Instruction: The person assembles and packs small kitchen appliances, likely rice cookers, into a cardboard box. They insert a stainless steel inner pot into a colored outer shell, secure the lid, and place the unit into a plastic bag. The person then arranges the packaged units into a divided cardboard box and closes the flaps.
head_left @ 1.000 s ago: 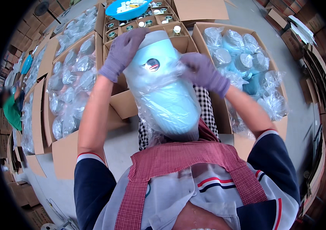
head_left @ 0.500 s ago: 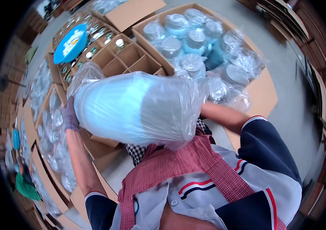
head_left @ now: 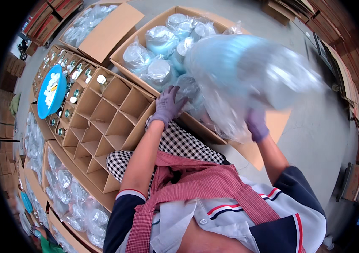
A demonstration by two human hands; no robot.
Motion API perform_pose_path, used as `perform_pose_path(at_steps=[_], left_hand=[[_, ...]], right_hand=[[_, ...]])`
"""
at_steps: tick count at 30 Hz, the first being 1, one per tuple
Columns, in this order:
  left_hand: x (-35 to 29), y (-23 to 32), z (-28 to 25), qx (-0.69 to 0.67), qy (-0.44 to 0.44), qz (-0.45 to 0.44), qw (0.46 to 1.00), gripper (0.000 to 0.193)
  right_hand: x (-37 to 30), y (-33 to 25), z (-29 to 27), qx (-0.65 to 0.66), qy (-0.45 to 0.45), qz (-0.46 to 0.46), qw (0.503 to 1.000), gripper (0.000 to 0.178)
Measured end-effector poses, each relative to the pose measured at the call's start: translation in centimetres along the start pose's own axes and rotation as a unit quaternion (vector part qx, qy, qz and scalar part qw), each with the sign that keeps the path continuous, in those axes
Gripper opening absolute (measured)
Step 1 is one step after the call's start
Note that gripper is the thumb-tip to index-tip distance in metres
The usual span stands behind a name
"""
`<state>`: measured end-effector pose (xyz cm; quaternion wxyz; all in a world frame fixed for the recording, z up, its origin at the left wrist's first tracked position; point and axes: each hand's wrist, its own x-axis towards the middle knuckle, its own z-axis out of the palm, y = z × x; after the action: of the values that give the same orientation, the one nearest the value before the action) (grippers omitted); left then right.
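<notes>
Bowl (head_left: 62, 86) beside bottles (head_left: 73, 100), divided carton (head_left: 87, 99), right hand (head_left: 256, 123) gripping bagged container (head_left: 226, 63), left hand (head_left: 169, 104) splayed

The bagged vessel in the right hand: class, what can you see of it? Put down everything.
The vessel looks bulky and rounded, pale blue at one end and grey at the other. A clear, wrinkled bag that looks like thin plastic wraps it, with loose folds hanging down. It is tilted, blue end toward the upper left of the picture, partly in front of the open carton. The right hand holds it near the grey end; the left hand is off it. Blur hides finer detail.
</notes>
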<state>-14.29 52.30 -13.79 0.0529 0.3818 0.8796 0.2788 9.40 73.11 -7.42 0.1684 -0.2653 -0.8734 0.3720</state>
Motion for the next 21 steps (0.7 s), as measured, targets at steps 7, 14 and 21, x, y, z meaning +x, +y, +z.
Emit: perform_pose_path(at_steps=[7,14,21], left_hand=[[1.1,-1.4,-1.2,-0.008,-0.066,-0.075,0.995,0.053],[2.7,0.7,-0.9,0.042,-0.1,-0.074,0.991,0.05],[1.0,-1.0,-0.5,0.026,-0.113,-0.116,0.986,0.052]], right_hand=[[11.9,4.1,13.5,0.189,0.027,0.27,0.944,0.049],[15.7,9.9,19.5,0.244,-0.122,0.387,0.881,0.057],[20.7,1.8,0.9,0.491,0.187,0.153,0.837,0.03]])
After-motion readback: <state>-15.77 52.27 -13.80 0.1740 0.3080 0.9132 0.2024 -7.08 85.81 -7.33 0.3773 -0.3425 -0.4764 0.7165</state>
